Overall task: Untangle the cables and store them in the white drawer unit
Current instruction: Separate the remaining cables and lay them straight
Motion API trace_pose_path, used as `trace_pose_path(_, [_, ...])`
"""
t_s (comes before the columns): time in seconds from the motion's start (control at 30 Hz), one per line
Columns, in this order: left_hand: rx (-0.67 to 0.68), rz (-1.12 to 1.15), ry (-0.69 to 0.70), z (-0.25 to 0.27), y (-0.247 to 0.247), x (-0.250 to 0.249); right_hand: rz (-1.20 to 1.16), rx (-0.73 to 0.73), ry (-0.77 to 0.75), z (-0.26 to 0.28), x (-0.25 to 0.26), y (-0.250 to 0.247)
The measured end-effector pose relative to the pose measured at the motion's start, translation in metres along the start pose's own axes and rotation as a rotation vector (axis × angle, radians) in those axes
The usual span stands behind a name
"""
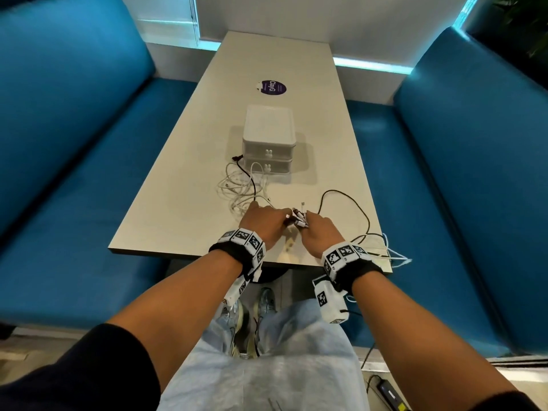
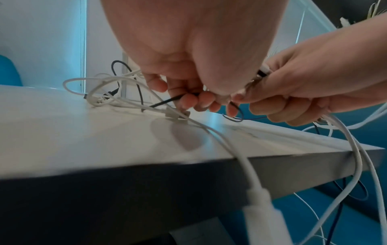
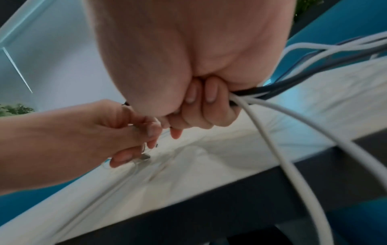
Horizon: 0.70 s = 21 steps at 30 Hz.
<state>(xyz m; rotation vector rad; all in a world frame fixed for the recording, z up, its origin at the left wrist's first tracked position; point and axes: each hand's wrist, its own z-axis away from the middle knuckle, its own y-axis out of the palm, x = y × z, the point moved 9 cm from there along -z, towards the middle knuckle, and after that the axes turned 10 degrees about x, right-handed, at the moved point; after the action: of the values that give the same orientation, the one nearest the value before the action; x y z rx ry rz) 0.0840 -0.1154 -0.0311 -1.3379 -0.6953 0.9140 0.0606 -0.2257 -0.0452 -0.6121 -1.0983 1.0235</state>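
On the table (image 1: 184, 221) stands the white drawer unit (image 1: 268, 140), both drawers closed. In front of it lies a tangle of white cables (image 1: 240, 188) with a black cable (image 1: 347, 200) looping through to the right. My two hands meet near the front edge. The left hand (image 1: 268, 218) pinches the black cable (image 2: 167, 101) in curled fingers (image 2: 188, 99). The right hand (image 1: 314, 223) grips a bundle of white and dark cables (image 3: 261, 99) with the plug ends (image 1: 299, 218) sticking out toward the left hand. Their loose lengths (image 1: 382, 250) hang over the table's front right corner.
Blue padded benches (image 1: 74, 188) (image 1: 462, 173) flank the narrow table. A purple round sticker (image 1: 272, 87) lies beyond the drawer unit. A white plug (image 2: 178, 116) rests on the tabletop under my left fingers. A black power brick (image 1: 388, 393) lies on the floor.
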Motion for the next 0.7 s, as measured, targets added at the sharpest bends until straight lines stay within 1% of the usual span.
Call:
trace_pose_path(0.13, [0.036,0.062,-0.007,0.001,0.007,0.019,0.024,-0.011,0.046,-0.001,-0.021,-0.012])
trace_pose_path(0.23, [0.064,0.1,-0.01,0.004,0.014,0.041,-0.001,-0.048,0.177,0.004,-0.061,-0.029])
trace_pose_path(0.33, [0.051,0.073,0.012,0.006,0.015,0.039,0.005,-0.063,0.267,0.01,-0.082,-0.035])
trace_pose_path(0.43, [0.019,0.063,-0.005,0.006,0.013,0.029,0.034,-0.122,0.278,0.015,-0.071,-0.035])
trace_pose_path(0.5, [0.03,0.038,0.0,0.007,0.013,0.023,0.052,-0.155,0.228,0.017,-0.051,-0.032])
trace_pose_path(0.6, [0.051,-0.003,0.019,0.004,0.011,0.01,0.086,-0.151,0.102,0.018,-0.015,-0.021])
trace_pose_path(0.7, [0.07,-0.017,0.031,0.002,0.009,0.0,0.086,-0.088,0.045,0.011,0.007,-0.005])
